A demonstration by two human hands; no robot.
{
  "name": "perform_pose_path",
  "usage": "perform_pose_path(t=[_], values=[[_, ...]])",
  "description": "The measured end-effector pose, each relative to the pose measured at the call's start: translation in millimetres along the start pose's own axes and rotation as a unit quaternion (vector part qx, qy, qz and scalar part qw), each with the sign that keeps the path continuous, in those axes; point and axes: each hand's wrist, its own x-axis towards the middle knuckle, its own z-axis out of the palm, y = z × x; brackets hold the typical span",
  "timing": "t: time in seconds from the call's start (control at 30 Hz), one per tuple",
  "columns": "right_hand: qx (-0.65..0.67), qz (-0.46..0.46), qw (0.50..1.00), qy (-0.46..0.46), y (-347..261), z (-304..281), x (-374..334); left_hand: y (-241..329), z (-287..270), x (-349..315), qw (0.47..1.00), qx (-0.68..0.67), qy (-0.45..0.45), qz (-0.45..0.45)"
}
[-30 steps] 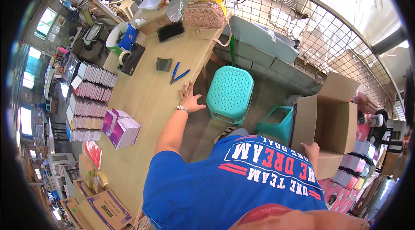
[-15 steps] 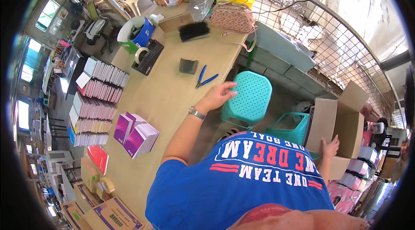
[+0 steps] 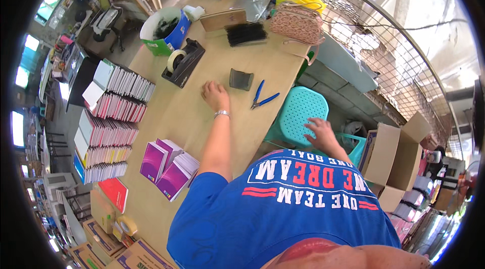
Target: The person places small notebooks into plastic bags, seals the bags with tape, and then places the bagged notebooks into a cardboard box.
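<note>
Stool (image 3: pixel 300 115) slants lengthwise to upper right; right hand (image 3: pixel 321 134), spread, has left the carton (image 3: pixel 382 152); left hand's (image 3: pixel 216 95) grip, can't tell.

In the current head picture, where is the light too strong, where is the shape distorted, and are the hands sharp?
Head view, left rim: a window burns out to nearly white; head view, upper right: the wire mesh bows with the fisheye; head view, centre: the left hand and right hand look fairly sharp.

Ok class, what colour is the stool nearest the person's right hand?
The stool is turquoise, showing best in the head view.
</note>
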Motion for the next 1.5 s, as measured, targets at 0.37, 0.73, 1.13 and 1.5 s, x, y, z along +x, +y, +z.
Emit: perform_pose_path(t=[0.37,0.73,1.13,1.5], values=[[0.071,0.030,0.995,-0.066,-22.2,9.2,15.6,6.8,-1.1,3.1,0.999,0.040,0.010,0.023],[0.105,0.091,0.988,-0.065,-29.6,22.6,-41.8,4.9,0.2,3.3,0.999,0.018,-0.031,0.023],[0.158,0.151,0.976,0.012,-26.8,37.5,-134.6,-25.4,16.5,-8.9,0.990,-0.138,-0.017,0.031],[0.283,0.152,0.946,0.049,-42.3,7.5,-135.1,-1.6,-4.7,-21.2,0.997,-0.075,0.000,0.028]])
